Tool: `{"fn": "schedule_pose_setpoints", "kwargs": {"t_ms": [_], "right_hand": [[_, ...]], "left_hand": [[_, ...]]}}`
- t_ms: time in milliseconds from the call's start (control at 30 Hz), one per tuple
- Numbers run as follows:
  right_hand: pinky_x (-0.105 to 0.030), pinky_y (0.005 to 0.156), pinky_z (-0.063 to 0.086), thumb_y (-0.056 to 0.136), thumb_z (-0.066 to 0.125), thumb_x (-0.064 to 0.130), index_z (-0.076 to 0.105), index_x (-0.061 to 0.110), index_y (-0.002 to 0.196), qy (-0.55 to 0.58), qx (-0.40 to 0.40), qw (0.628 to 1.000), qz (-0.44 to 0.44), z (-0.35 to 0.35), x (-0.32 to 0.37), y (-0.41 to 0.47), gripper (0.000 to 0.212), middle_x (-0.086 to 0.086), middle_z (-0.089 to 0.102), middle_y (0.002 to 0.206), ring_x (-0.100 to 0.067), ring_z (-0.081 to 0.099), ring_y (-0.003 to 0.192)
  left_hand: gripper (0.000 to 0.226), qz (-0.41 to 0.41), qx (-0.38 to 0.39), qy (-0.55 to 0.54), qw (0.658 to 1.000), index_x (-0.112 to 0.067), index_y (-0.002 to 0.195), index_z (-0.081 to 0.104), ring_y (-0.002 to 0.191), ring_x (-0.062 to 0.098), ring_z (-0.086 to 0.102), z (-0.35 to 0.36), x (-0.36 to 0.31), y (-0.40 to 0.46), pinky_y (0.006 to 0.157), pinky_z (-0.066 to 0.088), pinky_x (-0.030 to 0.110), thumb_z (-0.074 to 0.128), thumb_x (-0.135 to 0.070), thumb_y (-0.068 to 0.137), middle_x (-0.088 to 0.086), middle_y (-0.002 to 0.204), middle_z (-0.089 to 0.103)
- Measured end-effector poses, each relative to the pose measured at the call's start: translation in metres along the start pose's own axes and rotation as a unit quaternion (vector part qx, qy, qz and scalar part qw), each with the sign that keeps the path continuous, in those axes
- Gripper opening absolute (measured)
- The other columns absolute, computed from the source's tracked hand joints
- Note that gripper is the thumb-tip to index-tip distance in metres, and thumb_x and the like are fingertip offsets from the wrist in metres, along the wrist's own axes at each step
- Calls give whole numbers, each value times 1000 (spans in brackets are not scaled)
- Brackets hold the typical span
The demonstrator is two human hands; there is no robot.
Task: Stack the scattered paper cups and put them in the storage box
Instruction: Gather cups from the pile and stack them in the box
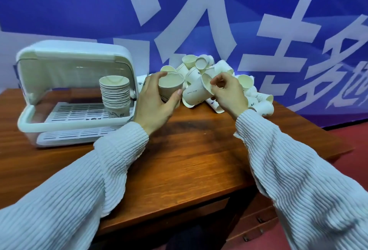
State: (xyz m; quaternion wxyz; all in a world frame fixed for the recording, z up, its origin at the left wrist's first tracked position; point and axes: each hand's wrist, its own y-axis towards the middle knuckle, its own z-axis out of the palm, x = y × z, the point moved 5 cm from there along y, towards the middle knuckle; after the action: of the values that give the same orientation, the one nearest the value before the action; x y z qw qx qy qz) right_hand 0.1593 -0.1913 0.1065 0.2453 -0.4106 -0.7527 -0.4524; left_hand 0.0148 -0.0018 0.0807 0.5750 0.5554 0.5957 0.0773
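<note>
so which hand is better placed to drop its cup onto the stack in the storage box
Left. The left hand grips an upright paper cup right beside the open storage box and its cup stack. The right hand is farther off, by the loose pile.

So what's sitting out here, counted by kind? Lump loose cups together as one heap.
Storage box: 1
Cup stack inside the box: 1
Heap of loose cups: 1
Cup in left hand: 1
Cup in right hand: 1
Total: 5
</note>
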Motion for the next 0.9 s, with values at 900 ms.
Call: {"fn": "schedule_pose_setpoints", "kwargs": {"t_ms": [900], "right_hand": [[-34, 89, 55, 90, 60, 18, 81, 24, 103, -174, 220, 944, -175, 180, 172, -9, 26, 0, 78, 106, -24, 67, 106]], "left_hand": [[57, -47, -161, 43, 985, -23, 140, 48, 121, 16, 54, -189, 41, 12, 98, 54, 43, 70, -45, 92, -7, 134, 51]]}}
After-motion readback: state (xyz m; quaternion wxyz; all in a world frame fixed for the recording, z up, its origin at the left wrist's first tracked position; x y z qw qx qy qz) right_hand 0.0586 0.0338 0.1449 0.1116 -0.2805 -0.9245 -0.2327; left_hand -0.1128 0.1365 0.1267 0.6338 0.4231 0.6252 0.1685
